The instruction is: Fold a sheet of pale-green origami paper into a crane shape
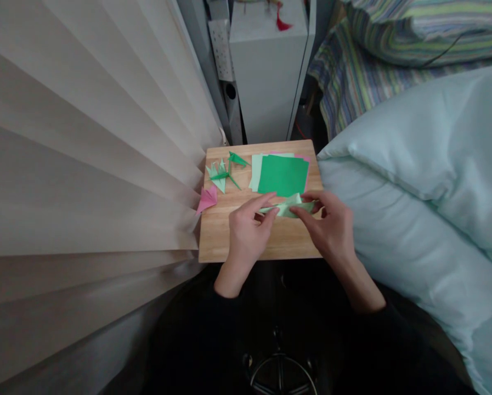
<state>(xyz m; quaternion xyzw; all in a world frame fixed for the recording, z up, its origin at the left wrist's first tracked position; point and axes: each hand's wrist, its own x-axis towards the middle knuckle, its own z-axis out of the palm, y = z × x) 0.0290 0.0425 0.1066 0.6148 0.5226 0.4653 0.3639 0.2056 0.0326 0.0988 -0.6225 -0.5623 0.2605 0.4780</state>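
Both my hands hold a folded light green paper piece (289, 207) just above a small wooden board (221, 236). My left hand (248, 230) pinches its left end with thumb and forefinger. Pinching the right end from the other side is my right hand (330, 225). Behind the piece lies a stack of square paper sheets, dark green on top (283, 174), with pale green and pink sheets under it.
Several folded paper figures sit at the board's left: dark green (237, 159), light green (219, 176), pink (207, 198). A pleated curtain (85, 164) hangs left. Pale blue pillows (427, 181) lie right. A white cabinet (266, 71) stands behind, with a striped blanket (394, 44) beyond.
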